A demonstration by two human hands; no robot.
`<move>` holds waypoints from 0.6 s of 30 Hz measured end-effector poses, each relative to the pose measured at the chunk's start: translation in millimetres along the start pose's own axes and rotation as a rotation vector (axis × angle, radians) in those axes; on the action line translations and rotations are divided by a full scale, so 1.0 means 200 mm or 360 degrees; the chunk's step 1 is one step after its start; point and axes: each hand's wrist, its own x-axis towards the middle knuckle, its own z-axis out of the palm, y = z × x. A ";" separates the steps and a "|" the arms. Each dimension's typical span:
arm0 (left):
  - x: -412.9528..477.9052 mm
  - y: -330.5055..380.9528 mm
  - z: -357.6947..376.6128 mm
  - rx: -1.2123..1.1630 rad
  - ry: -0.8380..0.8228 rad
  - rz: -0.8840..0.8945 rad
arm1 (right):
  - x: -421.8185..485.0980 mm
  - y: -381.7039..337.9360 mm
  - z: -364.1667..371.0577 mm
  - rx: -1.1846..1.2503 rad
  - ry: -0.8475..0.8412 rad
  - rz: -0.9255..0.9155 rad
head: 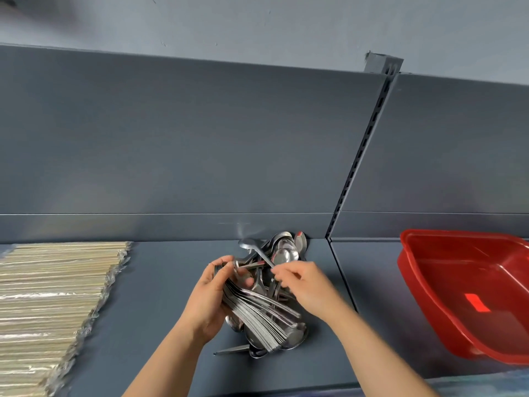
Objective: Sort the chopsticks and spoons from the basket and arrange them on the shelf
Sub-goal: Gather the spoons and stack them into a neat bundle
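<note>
A heap of steel spoons [282,252] lies on the grey shelf [160,296] against its back panel. My left hand [210,296] grips a stacked bundle of spoons [266,322], with the handles fanning out toward the lower right. My right hand [303,283] pinches the handle of a single spoon [252,245], whose bowl points up and to the left above the heap. Wrapped chopsticks [51,305] lie in a wide layer on the left of the shelf. The red plastic basket [429,293] stands at the right, and its inside looks bare.
A slotted upright post [363,144] divides the back panel into two sections. One loose spoon handle [232,350] sticks out near the shelf's front edge, below the bundle. Bare grey shelf lies between the chopsticks and the spoons.
</note>
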 end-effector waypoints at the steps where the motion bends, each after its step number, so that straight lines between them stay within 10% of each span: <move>1: 0.00 0.01 -0.01 -0.0031 0.0013 0.0015 | 0.03 0.02 0.01 -0.0154 0.0142 -0.0036; 9: 0.00 0.03 -0.08 -0.0045 0.0150 -0.0015 | 0.25 0.09 0.14 -0.0790 0.0150 0.0073; 18: 0.06 0.06 -0.09 -0.0034 0.0100 0.0027 | 0.15 0.00 -0.01 0.0208 0.0010 0.0014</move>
